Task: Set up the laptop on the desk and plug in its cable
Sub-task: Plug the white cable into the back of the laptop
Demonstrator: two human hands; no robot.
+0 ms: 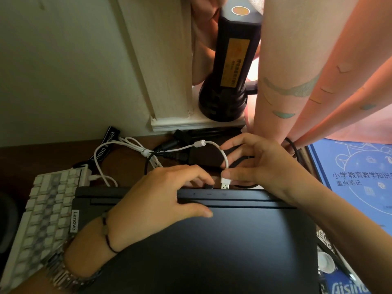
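Note:
A closed black Lenovo laptop (212, 240) lies flat on the dark desk, its rear edge facing away from me. My right hand (254, 164) pinches the white USB plug (225, 184) of a white cable (212, 145), holding it just above the laptop's rear ports. My left hand (167, 194) rests on the rear of the lid, its fingertips on a small black plug (209, 186) at the rear edge. A black power brick (203, 155) and black cords lie behind the laptop.
A white keyboard (42, 219) sits to the left, touching the laptop. A big black flashlight (229, 66) stands on the white sill behind. A pink curtain (307, 71) hangs at the right, above a blue book (360, 177). A black lanyard (106, 145) lies back left.

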